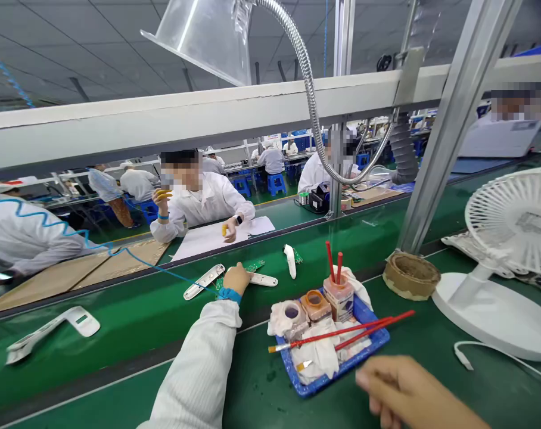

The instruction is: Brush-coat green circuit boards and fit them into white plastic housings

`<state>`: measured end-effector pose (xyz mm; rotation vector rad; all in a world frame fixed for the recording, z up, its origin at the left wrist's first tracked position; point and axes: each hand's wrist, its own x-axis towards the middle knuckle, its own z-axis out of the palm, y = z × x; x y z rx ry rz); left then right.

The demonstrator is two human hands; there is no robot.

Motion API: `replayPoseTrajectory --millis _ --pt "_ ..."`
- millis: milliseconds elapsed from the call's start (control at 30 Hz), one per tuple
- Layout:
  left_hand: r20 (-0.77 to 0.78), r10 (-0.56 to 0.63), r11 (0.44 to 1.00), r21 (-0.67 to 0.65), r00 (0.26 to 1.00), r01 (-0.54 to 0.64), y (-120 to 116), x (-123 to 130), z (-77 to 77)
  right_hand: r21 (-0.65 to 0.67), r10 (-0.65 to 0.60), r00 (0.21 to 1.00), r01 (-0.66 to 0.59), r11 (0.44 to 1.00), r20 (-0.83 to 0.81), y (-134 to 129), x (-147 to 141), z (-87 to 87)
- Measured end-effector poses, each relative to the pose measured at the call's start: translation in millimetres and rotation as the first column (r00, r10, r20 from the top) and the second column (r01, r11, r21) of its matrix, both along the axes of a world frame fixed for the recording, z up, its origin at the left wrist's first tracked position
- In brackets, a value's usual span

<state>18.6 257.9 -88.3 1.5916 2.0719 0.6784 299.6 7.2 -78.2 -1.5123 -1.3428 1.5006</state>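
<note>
My left hand (237, 279), with a blue wrist strap (230, 295), reaches onto the green conveyor belt (131, 304). Its fingers curl down over a green circuit board (255, 266), and what they grip is hidden. A long white plastic housing (204, 282) lies left of this hand, and another white housing piece (264, 279) touches its right side. My right hand (398, 387) hovers at the lower right, slightly blurred. Its fingers are curled in against the thumb, with nothing visible in them. Nearest to it is a blue tray (304, 390) holding bottles, tissue and red-handled brushes (351, 330).
A white thermometer-like housing (80, 322) lies on the belt at left; a smaller one (289, 261) lies farther right. A tape roll (411, 275) and white fan (489, 298) stand at right. A co-worker (203, 199) sits across the belt. A metal post (458, 131) rises at right.
</note>
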Motion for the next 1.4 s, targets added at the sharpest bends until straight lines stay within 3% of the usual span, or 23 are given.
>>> replayPoseTrajectory --millis 67,133,200,300,433,567,633,667,700,733,767,833,867,933,1000,1067,1167,1267,1400 --pt "0.026 0.02 1.0 0.02 0.999 -0.02 -7 -8 -4.2 -0.05 -0.174 0.984 0.172 0.984 -0.034 9 9 -4.0" --pt "0.086 0.049 0.997 0.048 0.995 -0.053 -13 -11 -7.0 -0.148 -0.316 0.931 0.292 0.945 -0.181 17 15 -5.6" --pt "0.177 0.089 0.992 0.072 0.98 -0.103 -16 -12 -8.4 -0.285 -0.425 0.829 0.335 0.898 -0.363 22 17 -4.1" --pt "0.36 0.131 0.981 0.089 0.924 -0.174 -19 -11 -5.7 -0.444 -0.519 0.68 0.304 0.843 -0.518 25 16 2.0" --pt "0.645 0.094 0.984 0.057 0.759 -0.171 -19 -8 9.0 -0.494 -0.518 0.644 0.24 0.836 -0.563 28 8 11.1" --pt "0.865 -0.001 0.996 0.045 0.501 -0.076 -34 -13 25.6 -0.48 -0.487 0.653 0.209 0.852 -0.58 33 -8 8.4" --pt "0.93 -0.05 0.997 0.067 0.364 -0.035 -49 -18 31.0 -0.341 -0.42 0.708 0.263 0.903 -0.567 32 -16 2.0" --pt "0.952 -0.069 0.997 0.079 0.299 -0.022 -57 -21 33.1 -0.2 -0.347 0.769 0.283 0.938 -0.537 31 -19 -1.2" --pt "0.968 -0.082 0.996 0.088 0.239 -0.013 -65 -24 34.9 -0.003 -0.239 0.847 0.271 0.963 -0.475 29 -21 -3.7" --pt "0.978 -0.089 0.996 0.092 0.187 -0.004 -74 -27 36.8 0.231 -0.11 0.924 0.205 0.951 -0.367 26 -22 -5.0" --pt "0.986 -0.09 0.996 0.091 0.142 0.003 -82 -30 38.7 0.452 0.007 0.974 0.099 0.887 -0.226 24 -23 -4.6" --pt "0.994 -0.08 0.997 0.079 0.073 0.02 -96 -35 43.2 0.754 0.113 0.994 -0.073 0.653 -0.001 20 -23 2.6" --pt "0.996 -0.071 0.997 0.07 0.048 0.029 -103 -37 45.7 0.843 0.103 0.995 -0.064 0.534 0.01 20 -23 9.3" --pt "0.999 -0.051 0.998 0.051 0.011 0.045 -116 -40 50.9 0.919 0.047 0.987 0.123 0.374 -0.151 23 -27 26.8" --pt "1.0 -0.026 0.997 0.027 -0.008 0.07 -127 -41 55.5 0.919 0.029 0.962 0.249 0.304 -0.271 31 -36 44.7" --pt "1.0 -0.005 0.994 0.007 -0.02 0.112 -136 -40 58.6 0.949 0.044 0.987 0.138 0.284 -0.157 43 -50 57.2" --pt "0.999 0.02 0.982 -0.011 -0.047 0.186 -146 -38 59.9 0.945 0.087 0.996 -0.025 0.327 -0.004 59 -70 61.0" --pt "0.997 0.027 0.974 -0.012 -0.065 0.225 -152 -40 59.0 0.935 0.092 0.995 -0.06 0.35 0.03 68 -80 54.4" --pt "0.998 0.062 0.971 -0.056 -0.021 0.231 -157 -45 59.0 0.95 0.017 0.996 -0.09 0.299 0.089 67 -83 49.7"
